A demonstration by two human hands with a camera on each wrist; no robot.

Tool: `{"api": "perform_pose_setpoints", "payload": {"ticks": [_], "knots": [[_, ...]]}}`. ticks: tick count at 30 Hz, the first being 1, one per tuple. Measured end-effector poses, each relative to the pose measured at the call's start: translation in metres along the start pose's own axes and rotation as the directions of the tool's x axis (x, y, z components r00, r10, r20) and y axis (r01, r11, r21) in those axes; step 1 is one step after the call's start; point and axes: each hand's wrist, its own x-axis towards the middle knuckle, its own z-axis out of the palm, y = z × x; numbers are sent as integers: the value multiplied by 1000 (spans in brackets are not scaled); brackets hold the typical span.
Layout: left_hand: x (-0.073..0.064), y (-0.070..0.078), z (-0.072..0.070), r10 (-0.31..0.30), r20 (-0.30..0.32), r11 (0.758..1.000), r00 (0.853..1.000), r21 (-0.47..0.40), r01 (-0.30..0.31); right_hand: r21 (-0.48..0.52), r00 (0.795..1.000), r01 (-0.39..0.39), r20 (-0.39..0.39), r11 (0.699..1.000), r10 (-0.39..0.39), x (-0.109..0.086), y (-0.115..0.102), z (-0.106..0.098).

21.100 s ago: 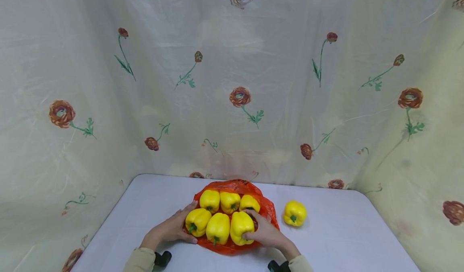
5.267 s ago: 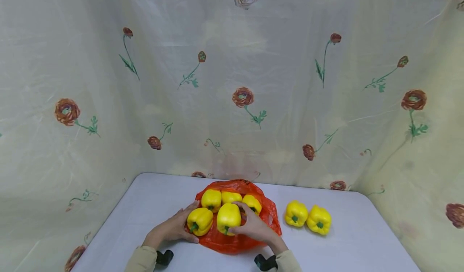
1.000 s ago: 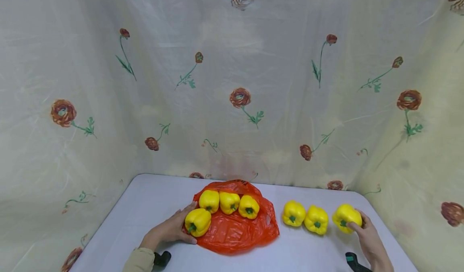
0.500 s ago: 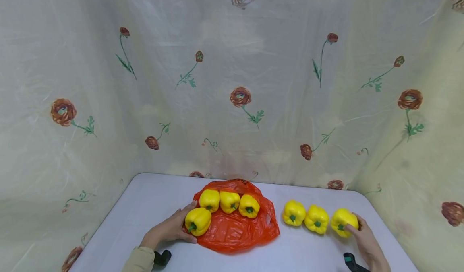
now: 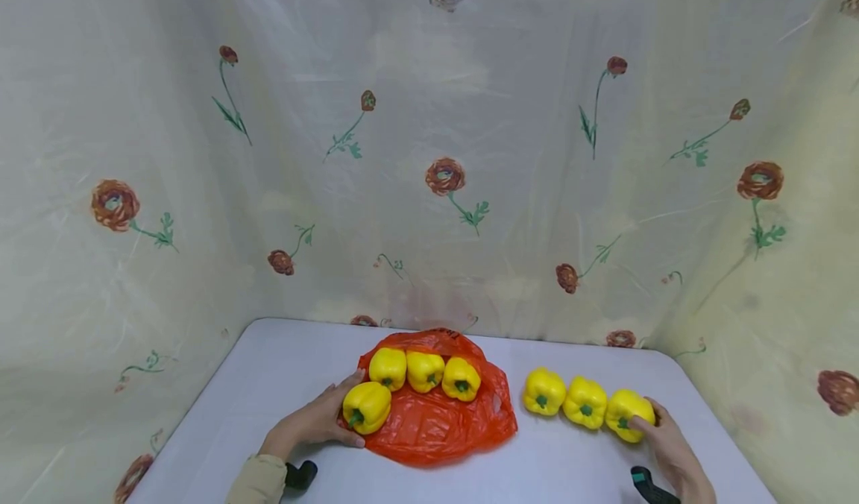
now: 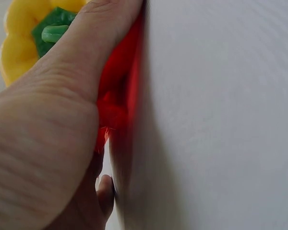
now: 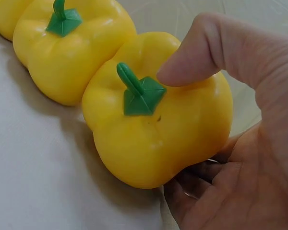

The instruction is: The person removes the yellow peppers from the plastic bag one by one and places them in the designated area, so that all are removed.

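An orange-red plastic bag [image 5: 436, 429] lies on the white table with several yellow bell peppers on it. My left hand [image 5: 318, 418] holds the bag's left edge, thumb and fingers around the bell pepper [image 5: 367, 407] there. In the left wrist view, the thumb lies across the red plastic beside that pepper's green stem; the fingertips are mostly hidden. On the right, my right hand [image 5: 671, 444] grips a yellow bell pepper [image 7: 158, 124], its thumb on top near the stem and its fingers around the far side. This pepper touches the middle one [image 5: 585, 402] of a row.
Another yellow bell pepper [image 5: 544, 391] forms the left end of the row. Three more bell peppers sit along the bag's back: left [image 5: 388, 368], middle [image 5: 424, 370] and right [image 5: 461, 379]. A flowered curtain [image 5: 523, 191] hangs behind the white table [image 5: 302, 340].
Since the earliest frame, two more bell peppers have gone from the bag to the row. In the last second, my right hand has brought its pepper leftward against the middle one. The left hand stays.
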Motion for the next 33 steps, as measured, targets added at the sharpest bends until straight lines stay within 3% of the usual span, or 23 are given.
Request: {"api": "perform_pose_setpoints", "payload": {"ticks": [11, 18, 33], "knots": [[0, 0, -1, 10, 9, 1000, 1000, 11, -10, 32, 1000, -5, 5, 999, 4, 3, 5, 0], [-1, 0, 0, -14, 6, 1000, 1000, -8, 14, 13, 1000, -23, -2, 1000, 23, 1, 4, 1], [-1, 0, 0, 16, -10, 1000, 1000, -13, -16, -59, 998, -55, -17, 997, 54, 1, -4, 2]]}}
